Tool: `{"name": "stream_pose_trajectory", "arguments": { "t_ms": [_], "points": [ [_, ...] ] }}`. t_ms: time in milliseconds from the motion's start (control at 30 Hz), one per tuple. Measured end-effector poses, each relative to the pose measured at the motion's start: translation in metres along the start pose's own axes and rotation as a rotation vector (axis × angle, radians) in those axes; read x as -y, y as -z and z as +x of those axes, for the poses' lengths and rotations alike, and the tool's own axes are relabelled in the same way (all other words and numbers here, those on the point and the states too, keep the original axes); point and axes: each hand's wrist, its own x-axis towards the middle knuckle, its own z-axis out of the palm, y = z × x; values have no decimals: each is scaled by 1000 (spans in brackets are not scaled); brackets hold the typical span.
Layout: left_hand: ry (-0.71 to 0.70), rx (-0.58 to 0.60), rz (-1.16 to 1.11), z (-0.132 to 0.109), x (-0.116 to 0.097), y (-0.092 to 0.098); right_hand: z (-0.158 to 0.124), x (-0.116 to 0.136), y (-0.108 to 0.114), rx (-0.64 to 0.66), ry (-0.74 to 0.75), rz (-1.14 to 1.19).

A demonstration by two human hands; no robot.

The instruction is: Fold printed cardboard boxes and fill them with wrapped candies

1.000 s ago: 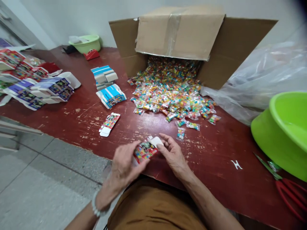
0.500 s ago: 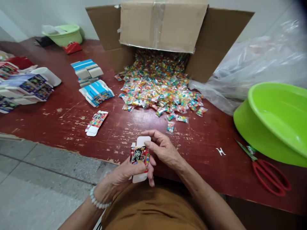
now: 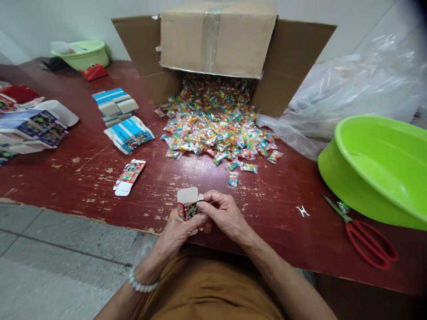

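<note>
On my feed the left hand (image 3: 180,230) and right hand (image 3: 227,218) both grasp the small printed carton (image 3: 189,210) by the red table's (image 3: 273,213) near edge — too hard a pinch could crease it, though fingers hide most of its lower end.

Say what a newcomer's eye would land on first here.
Probably the heap of colorful clear packets spilling from the cardboard box onto the middle of the red table. The bright green basin at the right edge stands out next, with red-handled scissors lying in front of it. At the near edge, both hands hold a small printed box, its white flap open.
</note>
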Motion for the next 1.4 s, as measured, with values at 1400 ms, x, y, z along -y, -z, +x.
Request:
{"name": "stream_pose_trajectory", "arguments": {
  "t_ms": [1400],
  "points": [
    [104,16,-191,0,0,2,11,8,14,74,-3,-64]
  ]
}}
